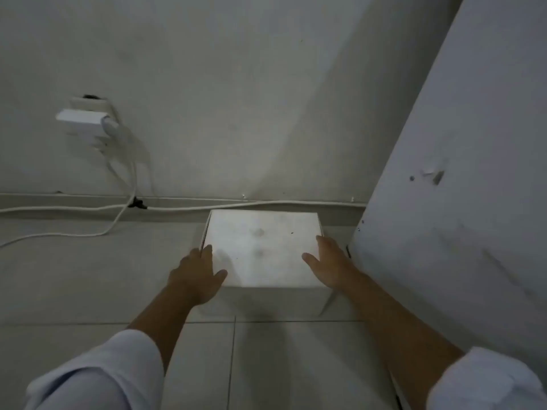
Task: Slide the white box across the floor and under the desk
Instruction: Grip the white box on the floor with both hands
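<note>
The white box [262,250] is found on the tiled floor [88,276], its far edge close to the skirting of the back wall [236,84], just beside a white slanted panel [458,202] at the right, judged to be the desk's side. Both hands are laid flat against it: the left hand [196,275] on the left edge with thumb over the lid, the right hand [328,263] on the right edge, fingers extended, neither clenched; the box is pressed between open palms rather than gripped. A white cable [88,207] is seen along the skirting, well clear at the left. The slide is judged nearly finished, as little floor is left ahead. Whether the box is fully under the desk cannot be told, since no desktop is shown; only releasing appears to remain.
</note>
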